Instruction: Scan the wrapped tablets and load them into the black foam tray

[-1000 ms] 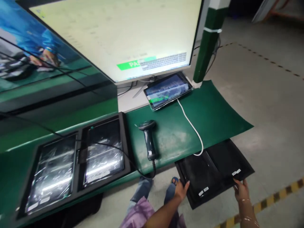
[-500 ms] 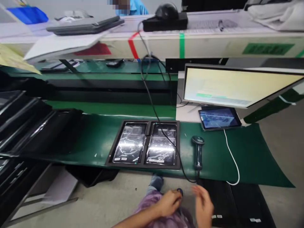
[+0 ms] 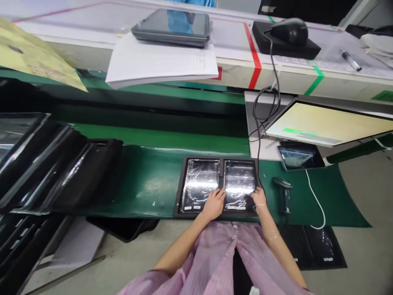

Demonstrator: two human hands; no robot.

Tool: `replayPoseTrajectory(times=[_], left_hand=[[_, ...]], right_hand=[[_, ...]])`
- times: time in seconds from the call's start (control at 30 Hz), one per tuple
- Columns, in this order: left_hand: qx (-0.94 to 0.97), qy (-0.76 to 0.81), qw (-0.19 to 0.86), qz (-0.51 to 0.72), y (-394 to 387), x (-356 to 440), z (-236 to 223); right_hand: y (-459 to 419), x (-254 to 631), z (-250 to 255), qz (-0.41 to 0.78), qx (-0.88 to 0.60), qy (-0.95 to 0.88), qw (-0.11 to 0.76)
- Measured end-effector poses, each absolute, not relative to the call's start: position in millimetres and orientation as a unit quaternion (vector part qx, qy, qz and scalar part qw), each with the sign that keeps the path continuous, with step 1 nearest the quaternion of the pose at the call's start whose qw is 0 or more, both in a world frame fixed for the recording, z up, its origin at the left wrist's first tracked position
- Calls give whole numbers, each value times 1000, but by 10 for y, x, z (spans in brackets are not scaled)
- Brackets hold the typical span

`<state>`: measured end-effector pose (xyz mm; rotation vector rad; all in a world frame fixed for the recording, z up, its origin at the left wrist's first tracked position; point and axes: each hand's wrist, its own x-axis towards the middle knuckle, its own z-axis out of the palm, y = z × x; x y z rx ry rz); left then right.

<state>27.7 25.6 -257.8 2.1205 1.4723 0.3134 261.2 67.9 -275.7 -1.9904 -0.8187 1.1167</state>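
Both hands down on a black two-compartment tray (image 3: 177, 205), set on the green mat (image 3: 150, 180) of the desk. Step in hand, by the look of it: handling of the plastic-wrapped left panel (image 3: 198, 182) and right panel (image 3: 240, 180) in its compartments. Left hand (image 3: 213, 203) open and flat on the left panel, fingertips just beside the central divider. Right hand (image 3: 259, 199) at the right panel's outer edge, grip unclear, closed or not. Barcode scanner (image 3: 285, 196) just right of the tray. Next move, probably: a firm hold on a panel's edge before any lift.
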Motion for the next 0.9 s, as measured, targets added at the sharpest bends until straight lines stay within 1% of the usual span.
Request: replayPoseTrajectory(times=[0.17,0.33,0.47,0.53,0.7,0.8,0.9], left_hand=[[799,513,291,119,376,256,-2572],[771,519,341,143,547,224,-2525],[714,543,392,204,503,253,-2366],[670,564,417,244,429,308,-2219],[558,621,459,304,394,413,-1813],[470,668,466,341,508,317,-1734],[407,664,491,390,614,139,-1785]], right_hand=[[686,2746,-2485,508,-716,-243,412],[690,2579,-2227,599,-605,-259,456],[665,2330,-2118,646,-529,-274,477],[635,2213,-2063,674,-495,-291,465],[635,1954,-1989,732,-442,-357,376],[738,1917,-2069,721,-464,-385,343],[877,2000,-2216,679,-525,-387,338]])
